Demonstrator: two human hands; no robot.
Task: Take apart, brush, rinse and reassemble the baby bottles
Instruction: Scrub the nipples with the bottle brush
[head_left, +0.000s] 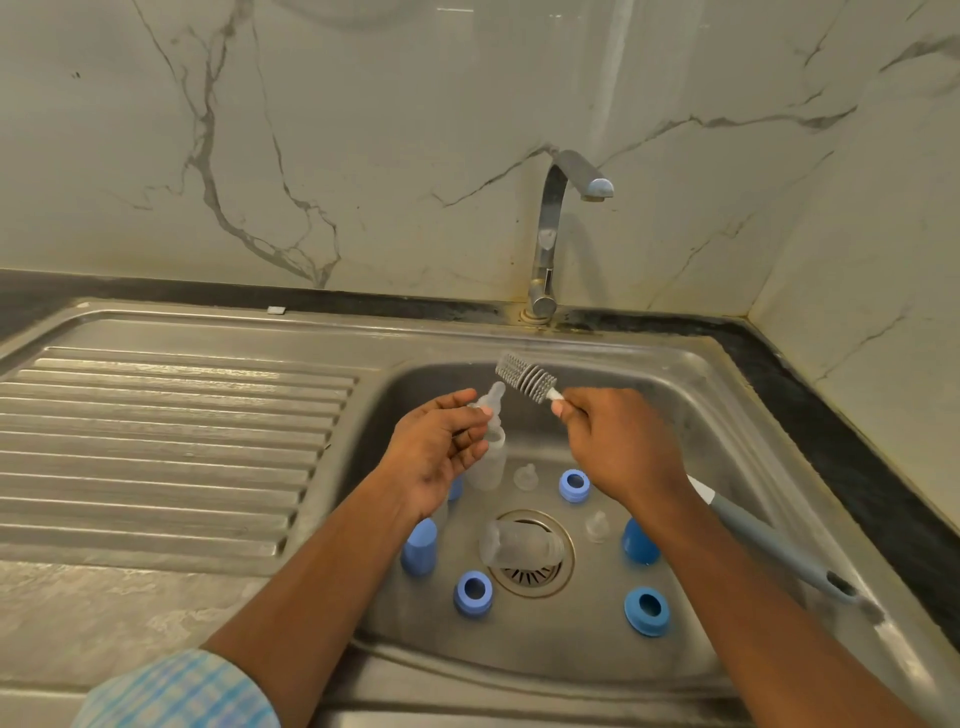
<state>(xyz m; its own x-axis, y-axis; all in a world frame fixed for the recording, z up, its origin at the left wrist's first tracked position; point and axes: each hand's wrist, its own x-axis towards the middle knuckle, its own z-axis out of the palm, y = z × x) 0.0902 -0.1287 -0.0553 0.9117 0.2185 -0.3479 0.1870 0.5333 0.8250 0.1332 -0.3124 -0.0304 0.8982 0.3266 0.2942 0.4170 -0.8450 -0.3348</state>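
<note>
Pinched in the fingertips of the left hand (441, 452), a clear teat (492, 401) sits at frame centre above the sink (727, 415). Just right of it, the right hand (618, 447) is curled round the brush (524, 375) right below its grey bristle head, which lies just beside the teat. The handle runs off to the lower right. On the basin floor stand an upright bottle (488, 462), blue rings (574, 485) and blue caps (420, 545). A second bottle (519, 543) lies over the drain (535, 579).

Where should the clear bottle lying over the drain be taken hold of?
Probably across its round body, coming from above: the clear bottle lies on its side on the drain, with both long sides exposed.
</note>
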